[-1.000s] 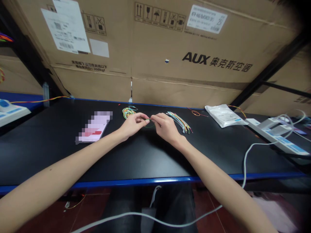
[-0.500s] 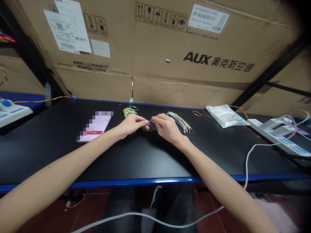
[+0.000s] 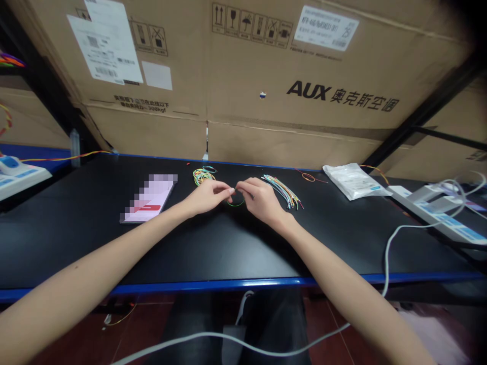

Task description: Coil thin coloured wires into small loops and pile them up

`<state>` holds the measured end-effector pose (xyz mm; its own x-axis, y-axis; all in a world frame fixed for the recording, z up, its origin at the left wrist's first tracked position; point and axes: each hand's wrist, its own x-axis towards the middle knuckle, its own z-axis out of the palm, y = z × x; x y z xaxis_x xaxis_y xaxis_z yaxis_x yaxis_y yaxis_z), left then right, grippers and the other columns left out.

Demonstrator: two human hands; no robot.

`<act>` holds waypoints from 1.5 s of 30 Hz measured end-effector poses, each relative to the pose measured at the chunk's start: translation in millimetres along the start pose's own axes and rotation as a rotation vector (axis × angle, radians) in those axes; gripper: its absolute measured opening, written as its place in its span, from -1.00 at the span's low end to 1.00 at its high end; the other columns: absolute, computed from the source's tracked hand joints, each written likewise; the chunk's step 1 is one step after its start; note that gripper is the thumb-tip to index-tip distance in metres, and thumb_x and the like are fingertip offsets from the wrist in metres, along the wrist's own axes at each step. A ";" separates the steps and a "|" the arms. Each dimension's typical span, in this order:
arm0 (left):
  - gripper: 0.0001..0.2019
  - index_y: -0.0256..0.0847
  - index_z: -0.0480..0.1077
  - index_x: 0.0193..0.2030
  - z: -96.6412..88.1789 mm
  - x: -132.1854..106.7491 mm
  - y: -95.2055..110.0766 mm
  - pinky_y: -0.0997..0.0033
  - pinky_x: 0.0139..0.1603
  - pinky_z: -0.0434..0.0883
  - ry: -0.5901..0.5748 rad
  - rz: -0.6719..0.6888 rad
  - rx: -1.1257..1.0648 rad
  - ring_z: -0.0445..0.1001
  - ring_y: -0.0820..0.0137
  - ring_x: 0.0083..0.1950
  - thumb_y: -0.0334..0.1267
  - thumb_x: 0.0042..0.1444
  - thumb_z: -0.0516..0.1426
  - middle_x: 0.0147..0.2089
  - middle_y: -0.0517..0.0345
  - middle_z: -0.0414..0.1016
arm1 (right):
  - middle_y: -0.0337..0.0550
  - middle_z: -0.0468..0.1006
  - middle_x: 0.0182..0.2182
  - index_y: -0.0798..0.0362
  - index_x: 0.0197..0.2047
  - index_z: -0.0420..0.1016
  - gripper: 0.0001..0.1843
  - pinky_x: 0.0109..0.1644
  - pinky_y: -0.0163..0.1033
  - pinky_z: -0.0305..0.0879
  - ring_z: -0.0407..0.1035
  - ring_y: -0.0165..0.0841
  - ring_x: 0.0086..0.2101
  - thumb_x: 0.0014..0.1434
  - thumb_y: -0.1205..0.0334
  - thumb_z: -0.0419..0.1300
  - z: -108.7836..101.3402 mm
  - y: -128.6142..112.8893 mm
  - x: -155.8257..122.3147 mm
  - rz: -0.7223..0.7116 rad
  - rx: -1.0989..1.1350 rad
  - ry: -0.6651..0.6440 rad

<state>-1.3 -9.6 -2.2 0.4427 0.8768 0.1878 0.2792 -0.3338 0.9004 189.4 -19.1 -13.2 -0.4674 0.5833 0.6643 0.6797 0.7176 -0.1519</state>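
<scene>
A thin green wire (image 3: 236, 205) hangs in a small loop between my hands, over the middle of the black table. My left hand (image 3: 210, 196) pinches one part of it between thumb and fingers. My right hand (image 3: 259, 198) has its fingertips closed on the wire close by, almost meeting the left ones. The exact ends of the wire are hidden by my fingers. Behind my left hand lies a coil of multicoloured wires (image 3: 202, 175). Just right of my right hand is a bundle of straighter coloured wires (image 3: 283, 191).
A phone (image 3: 152, 198) lies on the table (image 3: 236, 253) at left. At right are a white plastic bag (image 3: 352, 181), a small orange wire loop (image 3: 308, 177) and a power strip (image 3: 437, 215) with a white cable. A large cardboard box (image 3: 243, 66) stands behind the table.
My fingertips have shifted slightly, and the green stretch seen between them is no longer visible. The loop hangs below as before. Everything else stays where it was.
</scene>
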 end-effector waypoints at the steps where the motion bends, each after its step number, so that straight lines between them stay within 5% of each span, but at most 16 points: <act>1: -0.76 -0.19 0.54 -0.43 -0.4 1.2 -2.4 0.32 -0.15 0.40 -0.035 -0.035 -0.083 0.50 0.34 -0.30 -0.13 0.12 0.14 -0.38 0.08 0.58 | -0.08 0.54 -0.32 0.06 -0.23 0.51 -0.74 -0.18 -0.25 0.30 0.38 -0.33 -0.29 0.28 0.42 -0.01 0.1 0.1 0.0 -0.002 -0.001 0.012; 11: -0.76 -0.22 0.52 -0.34 -7.1 3.2 -9.8 0.26 -0.04 0.40 -0.118 -0.239 -0.533 0.51 0.39 -0.24 -0.07 0.03 0.27 -0.33 0.08 0.54 | -0.11 0.61 -0.29 0.06 -0.15 0.51 -0.84 -0.19 -0.24 0.40 0.48 -0.35 -0.32 0.19 0.30 0.17 -0.4 -2.3 2.7 0.156 0.312 0.108; 15: -0.75 -0.22 0.52 -0.31 -8.4 2.9 -8.1 0.23 -0.02 0.39 -0.137 -0.252 -0.536 0.50 0.31 -0.08 -0.05 0.05 0.26 -0.20 0.02 0.56 | -0.15 0.63 -0.40 0.08 -0.27 0.56 -0.87 -0.30 -0.28 0.38 0.48 -0.36 -0.42 0.17 0.26 0.18 -1.3 0.0 4.4 0.258 0.406 0.099; 20: -0.76 -0.23 0.54 -0.24 -8.8 4.9 -11.2 0.25 0.00 0.38 -0.077 -0.100 -0.206 0.47 0.30 -0.04 -0.10 0.14 0.17 -0.12 0.02 0.56 | -0.17 0.59 -0.49 0.10 -0.32 0.58 -0.82 -0.45 -0.33 0.32 0.44 -0.39 -0.54 0.16 0.23 0.17 -2.0 1.0 4.1 0.349 0.472 0.024; 28: -0.78 -0.24 0.53 -0.31 -3.4 -1.0 -7.2 0.11 0.09 0.30 0.199 0.482 0.555 0.42 0.24 -0.04 -0.24 0.20 0.07 -0.14 -0.01 0.51 | -0.20 0.54 -0.56 0.10 -0.35 0.57 -0.81 -0.50 -0.35 0.28 0.43 -0.40 -0.59 0.16 0.24 0.14 0.7 -2.1 2.9 0.386 0.519 -0.028; 31: -0.78 -0.24 0.52 -0.30 -1.4 0.0 -6.3 0.15 0.02 0.36 0.170 0.344 0.402 0.46 0.28 -0.12 -0.21 0.20 0.08 -0.19 0.01 0.53 | -0.18 0.56 -0.53 0.10 -0.32 0.58 -0.81 -0.46 -0.33 0.29 0.41 -0.39 -0.56 0.16 0.24 0.15 1.0 -0.4 3.4 0.372 0.467 0.025; 35: -0.75 -0.24 0.50 -0.21 -0.6 3.1 -8.0 0.24 -0.09 0.44 -0.090 -0.024 -0.140 0.52 0.31 -0.12 -0.16 0.22 0.05 -0.18 0.01 0.57 | -0.16 0.58 -0.49 0.09 -0.35 0.59 -0.81 -0.42 -0.32 0.24 0.37 -0.41 -0.53 0.17 0.26 0.14 -0.5 1.3 3.7 0.292 0.366 0.067; 38: -0.78 -0.24 0.51 -0.25 -0.6 3.3 -9.9 0.26 -0.07 0.44 -0.169 -0.144 -0.367 0.52 0.34 -0.13 -0.16 0.19 0.10 -0.21 0.02 0.58 | -0.17 0.56 -0.49 0.09 -0.34 0.59 -0.82 -0.41 -0.32 0.21 0.34 -0.43 -0.51 0.17 0.30 0.15 -2.5 1.1 3.4 0.238 0.321 0.077; 41: -0.80 -0.24 0.51 -0.28 -0.7 1.7 -7.4 0.27 -0.06 0.43 -0.139 -0.134 -0.320 0.53 0.36 -0.15 -0.19 0.18 0.11 -0.24 0.04 0.59 | -0.18 0.54 -0.50 0.08 -0.33 0.59 -0.82 -0.40 -0.32 0.19 0.32 -0.44 -0.52 0.18 0.31 0.14 -4.1 0.1 3.1 0.214 0.300 0.065; 45: -0.76 -0.25 0.51 -0.35 0.4 -2.9 -0.9 0.26 -0.08 0.41 0.017 0.097 0.164 0.53 0.33 -0.23 -0.24 0.21 0.05 -0.32 0.06 0.59 | -0.21 0.49 -0.56 0.08 -0.36 0.58 -0.81 -0.42 -0.32 0.18 0.30 -0.44 -0.55 0.20 0.31 0.13 -4.4 -2.4 2.9 0.219 0.299 0.036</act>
<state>-2.5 -12.0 -3.7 0.4601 0.8430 0.2789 0.3712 -0.4679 0.8020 188.9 -20.8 -7.7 -0.3054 0.7255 0.6168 0.5640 0.6597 -0.4967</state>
